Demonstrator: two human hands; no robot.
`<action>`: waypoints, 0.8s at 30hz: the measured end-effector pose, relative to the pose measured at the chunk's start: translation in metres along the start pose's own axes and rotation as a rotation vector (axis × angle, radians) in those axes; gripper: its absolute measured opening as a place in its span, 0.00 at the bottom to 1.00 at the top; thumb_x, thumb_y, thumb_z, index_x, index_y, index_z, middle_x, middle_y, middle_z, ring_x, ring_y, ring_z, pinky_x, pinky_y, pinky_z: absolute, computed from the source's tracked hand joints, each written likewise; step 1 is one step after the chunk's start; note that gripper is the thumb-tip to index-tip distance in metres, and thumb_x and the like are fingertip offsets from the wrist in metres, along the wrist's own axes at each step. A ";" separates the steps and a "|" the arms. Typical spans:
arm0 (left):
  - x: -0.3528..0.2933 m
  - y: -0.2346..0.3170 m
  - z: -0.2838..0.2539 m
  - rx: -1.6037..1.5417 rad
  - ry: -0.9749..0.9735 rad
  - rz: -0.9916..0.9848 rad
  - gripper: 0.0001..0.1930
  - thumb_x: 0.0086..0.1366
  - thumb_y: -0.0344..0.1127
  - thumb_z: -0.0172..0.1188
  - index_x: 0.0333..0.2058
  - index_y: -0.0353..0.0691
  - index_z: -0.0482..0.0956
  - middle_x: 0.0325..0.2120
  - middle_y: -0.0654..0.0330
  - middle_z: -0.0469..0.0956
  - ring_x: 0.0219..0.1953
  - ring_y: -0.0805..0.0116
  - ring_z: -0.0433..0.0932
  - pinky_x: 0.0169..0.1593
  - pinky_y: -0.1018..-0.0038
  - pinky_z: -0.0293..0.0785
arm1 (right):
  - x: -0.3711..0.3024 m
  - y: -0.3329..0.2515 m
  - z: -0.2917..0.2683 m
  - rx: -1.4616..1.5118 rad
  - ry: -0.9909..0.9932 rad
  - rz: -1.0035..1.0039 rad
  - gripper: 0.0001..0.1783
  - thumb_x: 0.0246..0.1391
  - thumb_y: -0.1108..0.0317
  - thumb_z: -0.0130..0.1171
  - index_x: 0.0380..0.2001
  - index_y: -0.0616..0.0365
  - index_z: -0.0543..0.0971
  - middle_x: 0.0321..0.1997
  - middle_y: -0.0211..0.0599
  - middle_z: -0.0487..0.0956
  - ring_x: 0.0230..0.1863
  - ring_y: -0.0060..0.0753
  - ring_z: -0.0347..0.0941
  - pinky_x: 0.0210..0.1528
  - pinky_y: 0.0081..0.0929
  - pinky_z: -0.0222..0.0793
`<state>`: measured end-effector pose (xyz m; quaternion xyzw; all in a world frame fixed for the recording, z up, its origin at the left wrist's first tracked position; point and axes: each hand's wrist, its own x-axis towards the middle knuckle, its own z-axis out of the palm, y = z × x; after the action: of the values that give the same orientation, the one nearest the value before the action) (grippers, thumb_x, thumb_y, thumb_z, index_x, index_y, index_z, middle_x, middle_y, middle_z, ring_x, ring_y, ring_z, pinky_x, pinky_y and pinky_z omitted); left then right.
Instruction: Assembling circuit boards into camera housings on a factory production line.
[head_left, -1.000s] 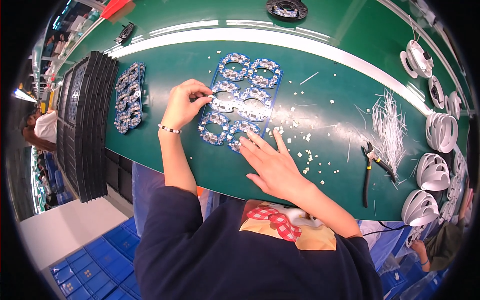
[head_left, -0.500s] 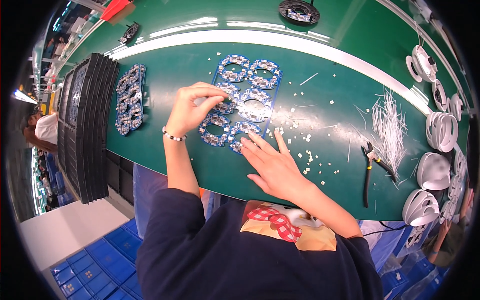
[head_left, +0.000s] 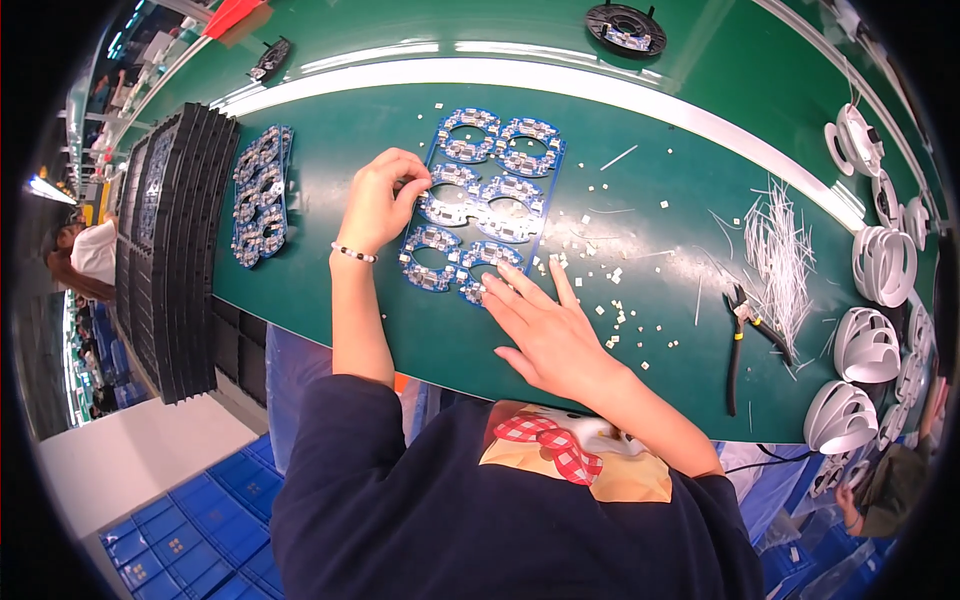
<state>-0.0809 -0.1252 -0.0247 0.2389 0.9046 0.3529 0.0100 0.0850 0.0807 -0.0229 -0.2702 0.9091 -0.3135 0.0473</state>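
A blue circuit board panel (head_left: 486, 212) made of joined ring-shaped boards lies flat on the green table in front of me. My left hand (head_left: 384, 200) is at the left edge of its middle row, thumb and fingertips pinched together. Whatever those fingers hold, if anything, is too small or hidden to name. My right hand (head_left: 548, 328) rests palm down with spread fingers, its fingertips on the panel's lower right ring. Small pale square pieces (head_left: 616, 275) are scattered just right of the panel.
Another blue board panel (head_left: 262, 198) lies left, beside stacked black trays (head_left: 172, 260). To the right are cutting pliers (head_left: 740, 325), a heap of thin white strips (head_left: 778, 255) and white ring-shaped housings (head_left: 868, 345). Beyond a white rail (head_left: 560, 76) sits a round black part (head_left: 626, 30).
My left hand has drawn back leftward from over the panel's middle to its left edge. The right hand stays in place. Beyond the rail, the black parts have shifted right.
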 end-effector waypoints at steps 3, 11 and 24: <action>0.000 -0.003 0.003 -0.200 0.064 -0.110 0.05 0.53 0.25 0.58 0.31 0.34 0.79 0.27 0.59 0.79 0.30 0.69 0.77 0.34 0.77 0.73 | 0.000 0.000 -0.001 0.000 0.004 0.004 0.30 0.44 0.65 0.60 0.52 0.61 0.65 0.61 0.39 0.60 0.65 0.38 0.49 0.63 0.58 0.38; -0.003 0.028 0.004 -0.174 -0.080 0.222 0.08 0.50 0.23 0.59 0.31 0.39 0.81 0.32 0.60 0.80 0.42 0.64 0.75 0.46 0.71 0.70 | -0.002 -0.001 0.001 -0.008 0.004 0.009 0.31 0.43 0.65 0.60 0.52 0.61 0.65 0.61 0.39 0.61 0.65 0.38 0.49 0.63 0.58 0.38; 0.001 0.013 0.004 0.024 -0.105 0.105 0.04 0.47 0.26 0.62 0.25 0.38 0.80 0.30 0.63 0.77 0.37 0.66 0.73 0.39 0.73 0.70 | 0.000 0.004 -0.001 -0.032 0.012 0.014 0.31 0.44 0.64 0.60 0.52 0.61 0.65 0.60 0.39 0.62 0.65 0.38 0.49 0.63 0.58 0.38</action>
<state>-0.0756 -0.1143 -0.0192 0.3042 0.8933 0.3289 0.0359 0.0830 0.0835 -0.0245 -0.2627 0.9161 -0.3003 0.0394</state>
